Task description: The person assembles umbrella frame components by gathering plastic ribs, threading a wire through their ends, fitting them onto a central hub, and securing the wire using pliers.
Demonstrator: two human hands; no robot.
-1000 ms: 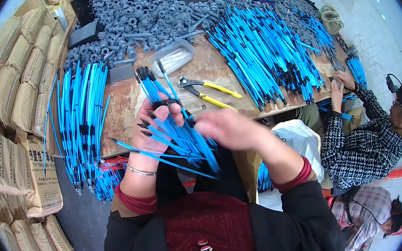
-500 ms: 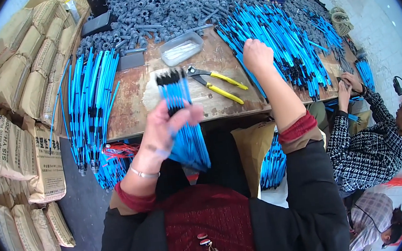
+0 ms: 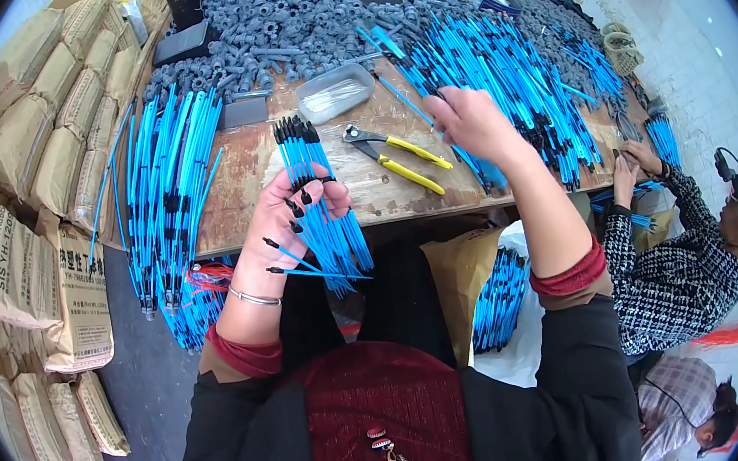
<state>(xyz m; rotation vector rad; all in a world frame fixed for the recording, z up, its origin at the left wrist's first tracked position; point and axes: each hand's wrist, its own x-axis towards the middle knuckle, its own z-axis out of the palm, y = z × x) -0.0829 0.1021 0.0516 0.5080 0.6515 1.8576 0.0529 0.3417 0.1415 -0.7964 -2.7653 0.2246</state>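
Note:
My left hand (image 3: 299, 206) is closed around a bundle of thin blue sticks (image 3: 347, 237) with black tips and black bands, held above the table's near edge. Most of these stand nearly upright, but a few fan out sideways by the wrist. Over the left side of a large pile of similar blue sticks (image 3: 507, 90), my right hand (image 3: 473, 128) has its fingers curled together. A thin blue stick lies close to its fingertips; whether the fingers grip it is hidden. Yellow-handled pincers (image 3: 398, 160) lie on the table between my hands.
Another blue heap (image 3: 171, 188) overhangs the table's left edge. Grey plastic fittings (image 3: 275, 24) cover the back, behind a clear tray (image 3: 335, 93). Brown sacks (image 3: 19, 150) are stacked left. An open sack (image 3: 501, 302) of blue sticks stands below, and a co-worker (image 3: 685, 242) works at right.
The bundle in my left hand has come upright, with several sticks now splayed near the wrist. My right hand has lowered slightly, its fingers now pointing left.

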